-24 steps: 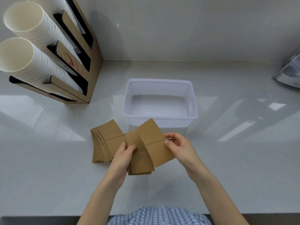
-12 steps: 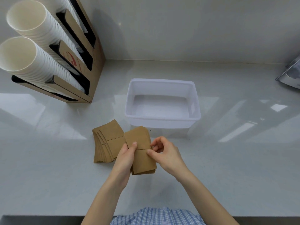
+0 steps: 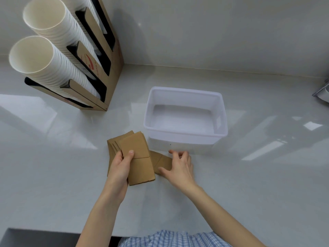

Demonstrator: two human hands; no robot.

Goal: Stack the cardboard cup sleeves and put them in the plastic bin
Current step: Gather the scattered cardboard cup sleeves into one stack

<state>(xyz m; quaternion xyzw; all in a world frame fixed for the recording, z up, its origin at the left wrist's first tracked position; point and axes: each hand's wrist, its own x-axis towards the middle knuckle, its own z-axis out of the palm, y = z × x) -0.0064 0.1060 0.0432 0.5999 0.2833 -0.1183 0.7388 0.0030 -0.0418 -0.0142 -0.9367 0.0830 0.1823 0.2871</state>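
Brown cardboard cup sleeves lie in front of the empty white plastic bin. My left hand grips a neat stack of sleeves by its left edge, thumb on top. This stack partly covers a fanned pile of sleeves on the counter at its left. My right hand is curled over a smaller pile of sleeves lying flat on the counter to the right, thumb at its near edge and fingers at its far edge. Most of that pile is hidden under the hand.
A cardboard dispenser with long stacks of white paper cups stands at the back left. The wall runs close behind the bin. A metal object shows at the right edge. The counter's front edge is near my body.
The one pile between both hands has split. My left hand has carried a stack left over the fanned pile, and my right hand has moved right onto the sleeves left on the counter.
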